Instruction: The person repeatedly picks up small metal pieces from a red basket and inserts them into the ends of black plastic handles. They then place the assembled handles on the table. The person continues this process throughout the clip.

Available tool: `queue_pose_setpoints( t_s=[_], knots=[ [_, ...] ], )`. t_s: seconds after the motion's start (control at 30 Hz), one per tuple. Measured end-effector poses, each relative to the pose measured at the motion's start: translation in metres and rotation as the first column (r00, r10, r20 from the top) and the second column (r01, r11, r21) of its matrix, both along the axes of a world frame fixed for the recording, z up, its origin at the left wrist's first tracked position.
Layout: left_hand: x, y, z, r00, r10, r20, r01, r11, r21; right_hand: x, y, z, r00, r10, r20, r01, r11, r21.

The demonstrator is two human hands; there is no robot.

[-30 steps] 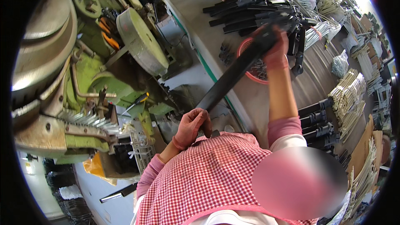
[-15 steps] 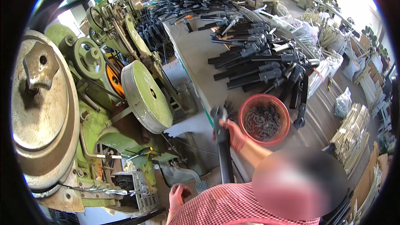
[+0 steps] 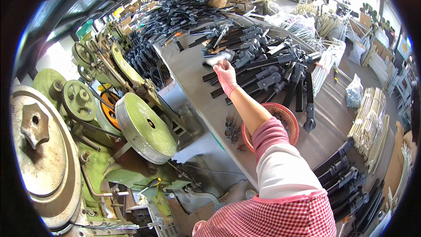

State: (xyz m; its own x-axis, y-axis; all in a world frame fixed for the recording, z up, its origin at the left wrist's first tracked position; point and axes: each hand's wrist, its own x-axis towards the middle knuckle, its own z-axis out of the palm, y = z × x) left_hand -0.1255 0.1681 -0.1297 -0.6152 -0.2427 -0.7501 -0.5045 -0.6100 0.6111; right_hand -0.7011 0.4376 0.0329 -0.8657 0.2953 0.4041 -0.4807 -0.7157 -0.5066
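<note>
My right arm stretches forward over the table. My right hand (image 3: pixel 226 78), in pinkish covering, is closed at the near left edge of a pile of black tubes with grey joint fittings (image 3: pixel 263 68). By its fingertips is a motion-blurred pale and dark piece (image 3: pixel 219 57), whose kind I cannot make out. Below my forearm stands a red plastic basket (image 3: pixel 294 127) with small dark parts, partly hidden by the arm. A few small metal pieces (image 3: pixel 230 128) lie left of the basket. Only a sliver of my left hand (image 3: pixel 199 226) shows at the lower edge, fingers hidden.
Green machines with a large round wheel (image 3: pixel 147 125) stand along the left of the table (image 3: pixel 193 90). Further back lies a bigger heap of black tubes (image 3: pixel 175 15). Bundles of pale rods (image 3: pixel 366 123) stand at the right, and more black tubes (image 3: pixel 344 177) lie at lower right.
My right hand has moved forward from beside the basket, where it held a black tube upright, to the tube pile. My left hand has mostly dropped out of sight. The view has shifted.
</note>
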Motion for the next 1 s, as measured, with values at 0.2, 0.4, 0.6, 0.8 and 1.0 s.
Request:
queue_pose_setpoints(
  t_s=[0.2, 0.4, 0.6, 0.8, 1.0],
  knots=[
    [0.009, -0.033, 0.0, 0.993, -0.118, -0.031, 0.118, 0.993, -0.004, 0.165, 0.102, -0.051, 0.771, -0.637, 0.009, 0.384, 0.477, 0.791],
    [0.008, -0.052, -0.001, 0.967, -0.248, -0.053, 0.248, 0.969, -0.011, 0.406, 0.252, -0.172, -0.295, -0.954, -0.049, -0.672, 0.171, 0.721],
    [-0.018, -0.033, 0.014, 0.909, -0.409, -0.074, 0.405, 0.912, -0.065, 0.444, 0.271, -0.265, -0.295, -0.955, 0.017, -0.748, 0.242, 0.619],
    [-0.053, 0.008, 0.049, 0.777, -0.63, 0.0, 0.588, 0.725, -0.359, 0.433, 0.291, -0.254, -0.554, -0.716, 0.424, -0.31, 0.65, 0.694],
    [-0.071, 0.037, 0.063, 0.657, -0.752, 0.053, 0.678, 0.559, -0.478, 0.432, 0.293, -0.22, -0.594, -0.701, 0.394, -0.197, 0.601, 0.774]
  ],
)
